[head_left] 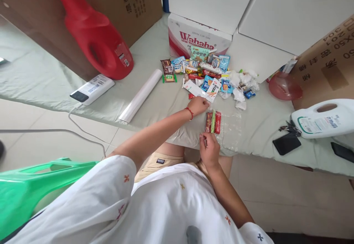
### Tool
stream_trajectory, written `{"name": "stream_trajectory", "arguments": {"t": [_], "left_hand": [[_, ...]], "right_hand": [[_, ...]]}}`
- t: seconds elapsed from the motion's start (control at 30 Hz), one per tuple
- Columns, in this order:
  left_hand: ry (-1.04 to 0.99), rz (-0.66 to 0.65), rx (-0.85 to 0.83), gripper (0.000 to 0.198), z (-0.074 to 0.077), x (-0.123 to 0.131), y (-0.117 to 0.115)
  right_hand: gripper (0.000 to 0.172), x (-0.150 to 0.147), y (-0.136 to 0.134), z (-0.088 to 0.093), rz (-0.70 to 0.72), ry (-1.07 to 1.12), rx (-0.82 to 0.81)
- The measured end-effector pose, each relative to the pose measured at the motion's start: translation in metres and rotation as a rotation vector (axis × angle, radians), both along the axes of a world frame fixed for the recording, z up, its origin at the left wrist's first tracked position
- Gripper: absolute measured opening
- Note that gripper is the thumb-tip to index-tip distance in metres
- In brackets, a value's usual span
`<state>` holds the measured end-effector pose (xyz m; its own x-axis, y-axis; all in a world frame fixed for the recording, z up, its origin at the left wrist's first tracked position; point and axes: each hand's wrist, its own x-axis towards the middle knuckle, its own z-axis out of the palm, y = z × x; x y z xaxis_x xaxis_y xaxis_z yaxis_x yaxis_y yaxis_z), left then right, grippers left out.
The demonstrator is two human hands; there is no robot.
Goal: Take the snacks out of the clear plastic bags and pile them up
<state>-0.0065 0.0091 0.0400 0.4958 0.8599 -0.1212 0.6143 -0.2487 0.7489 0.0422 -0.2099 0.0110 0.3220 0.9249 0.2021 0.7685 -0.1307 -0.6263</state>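
Note:
Several thin snack packets [213, 122], red, green and dark red, lie side by side at the left end of a clear plastic bag [232, 129] spread flat on the cloth. My left hand [197, 105], with a red string bracelet at the wrist, is closed just above the packets, near the bag's upper left corner. Below them, at the cloth's front edge, my right hand [209, 149] is closed with fingers curled. What either hand pinches is too small or hidden to name. Beyond my left hand lies a heap of mixed wrapped snacks [206, 74], white packets nearest.
A red jug [96, 41], a white power strip [92, 89] and a white roll [141, 96] are on the left. The Wahaha box [177, 34] stands behind the heap. Rightward are crumpled clear wrappers [240, 83], a pink bowl [284, 86], a black wallet [286, 143] and a white jug [323, 118].

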Motion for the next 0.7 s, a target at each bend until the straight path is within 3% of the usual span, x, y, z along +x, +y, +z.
{"name": "stream_trajectory", "arguments": {"t": [0.17,0.3,0.37,0.43,0.53,0.63,0.7], "left_hand": [[-0.070,-0.028,-0.015,0.024,0.009,0.033,0.011],[-0.058,-0.063,0.002,0.035,0.024,0.057,0.024],[0.025,-0.141,0.033,0.047,0.035,0.071,0.024],[0.148,-0.288,0.092,0.049,0.045,0.085,0.019],[0.220,-0.646,0.186,0.031,0.056,0.099,0.010],[0.197,-1.032,0.122,0.057,0.056,0.098,0.008],[0.231,-1.149,0.035,0.066,0.051,0.089,0.013]], "right_hand": [[0.030,0.027,-0.024,0.013,-0.274,0.272,0.047],[0.026,0.038,-0.041,0.013,-0.249,0.199,0.086],[0.024,0.041,-0.047,0.012,-0.187,0.157,0.105],[0.022,0.044,-0.054,0.011,-0.114,0.102,0.120],[0.018,0.050,-0.066,0.009,-0.029,0.000,0.166],[0.013,0.057,-0.079,0.005,0.001,-0.059,0.218],[0.012,0.063,-0.088,0.002,-0.003,-0.058,0.228]]}}
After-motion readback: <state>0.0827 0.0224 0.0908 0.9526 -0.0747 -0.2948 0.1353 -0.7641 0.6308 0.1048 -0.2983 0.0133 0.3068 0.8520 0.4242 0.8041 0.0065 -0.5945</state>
